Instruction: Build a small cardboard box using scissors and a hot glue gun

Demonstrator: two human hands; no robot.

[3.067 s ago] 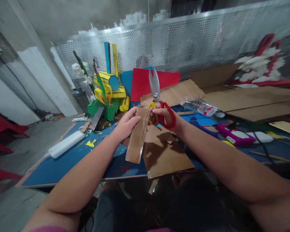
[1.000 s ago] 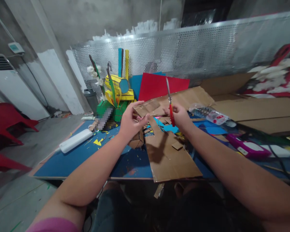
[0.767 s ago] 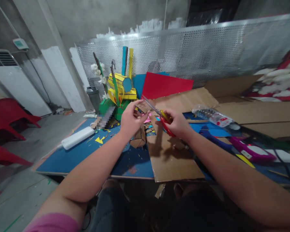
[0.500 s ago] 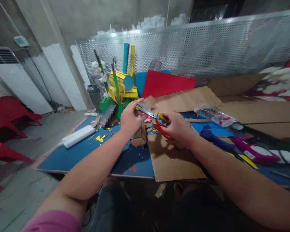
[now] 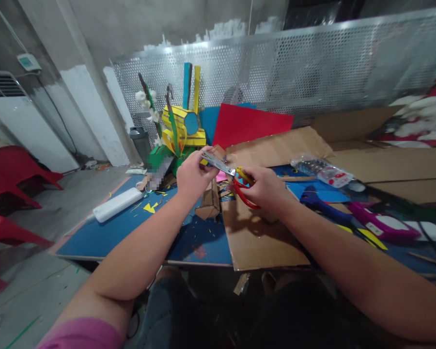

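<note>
My right hand (image 5: 263, 186) grips a pair of scissors (image 5: 218, 163) by the handles, one loop red and one yellow. The blades point left, over the fingers of my left hand (image 5: 194, 174). That hand is closed around a small brown piece of cardboard (image 5: 219, 151), partly hidden behind the blades and fingers. Below my hands, a folded cardboard piece (image 5: 208, 209) rests on the blue table (image 5: 131, 237). Beside it, under my right hand, lies a flat cardboard sheet (image 5: 261, 247).
Yellow and green cardboard models (image 5: 181, 121) stand at the back left, beside a red sheet (image 5: 254, 125). A white power bank-like box (image 5: 118, 204) lies left, near yellow scraps (image 5: 150, 208). To the right are a plastic-wrapped pack (image 5: 323, 172), a blue-handled tool (image 5: 321, 203) and a purple-and-white device (image 5: 383, 225).
Both hands, with the scissors, have shifted slightly left. The brown cardboard behind the blades has moved a little with the left hand, and the camera view has shifted slightly.
</note>
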